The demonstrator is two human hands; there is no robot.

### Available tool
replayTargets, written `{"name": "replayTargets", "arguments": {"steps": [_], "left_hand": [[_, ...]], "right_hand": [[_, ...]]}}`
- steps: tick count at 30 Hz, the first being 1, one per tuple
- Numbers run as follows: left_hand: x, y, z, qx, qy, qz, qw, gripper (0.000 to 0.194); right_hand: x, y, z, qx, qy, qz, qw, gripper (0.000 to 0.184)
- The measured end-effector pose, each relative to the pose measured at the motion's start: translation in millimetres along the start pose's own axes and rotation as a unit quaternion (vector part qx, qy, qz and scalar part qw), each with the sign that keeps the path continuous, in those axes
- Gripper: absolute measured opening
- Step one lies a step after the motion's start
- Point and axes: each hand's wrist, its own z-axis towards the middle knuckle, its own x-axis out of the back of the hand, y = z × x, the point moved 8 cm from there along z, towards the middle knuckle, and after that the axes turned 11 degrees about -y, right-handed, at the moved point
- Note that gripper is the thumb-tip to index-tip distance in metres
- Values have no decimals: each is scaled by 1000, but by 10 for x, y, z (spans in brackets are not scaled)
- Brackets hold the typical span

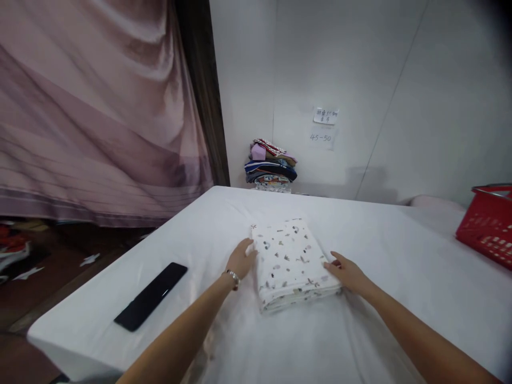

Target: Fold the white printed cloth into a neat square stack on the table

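Observation:
A folded white cloth [290, 261] with small printed shapes lies in the middle of a table covered with a white sheet [400, 277]. My left hand [241, 258] rests against the cloth's left edge, fingers together and stretched along it. My right hand [347, 271] touches the cloth's right edge, with fingers extended toward it. A bracelet sits on my left wrist. Neither hand grips anything; both press at the sides of the folded cloth.
A black phone [152, 295] lies on the table to the left. A stack of folded coloured cloths [270, 165] stands at the far edge by the wall. A red basket [488, 226] sits at the right. A pink curtain [96, 106] hangs left.

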Motion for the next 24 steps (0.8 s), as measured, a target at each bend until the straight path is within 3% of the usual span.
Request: {"name": "replayTargets", "arguments": {"steps": [1,4,8,12,16,19,24], "left_hand": [[-4,-121,151,72,-13,-12,997,41],[-8,-215,559,139,-17,-19,990,48],[-66,-205,994,168,-40,-14,985,47],[-93,-173,1308,177,-92,-12,980,32],[-53,-166,1462,170,-132,-18,976,31],[-3,-145,1481,152,-138,-40,978,33],[222,-41,1579,106,-84,-79,988,40]], "right_hand": [[-26,44,5,-19,-16,19,1000,70],[-97,103,0,-46,-41,46,997,77],[-152,133,25,-52,-63,21,996,83],[-170,74,48,-36,-88,17,995,63],[-212,54,11,-75,-130,69,986,48],[-193,2,-17,-58,-128,75,987,35],[-234,-88,-24,-25,-115,118,986,30]]}}
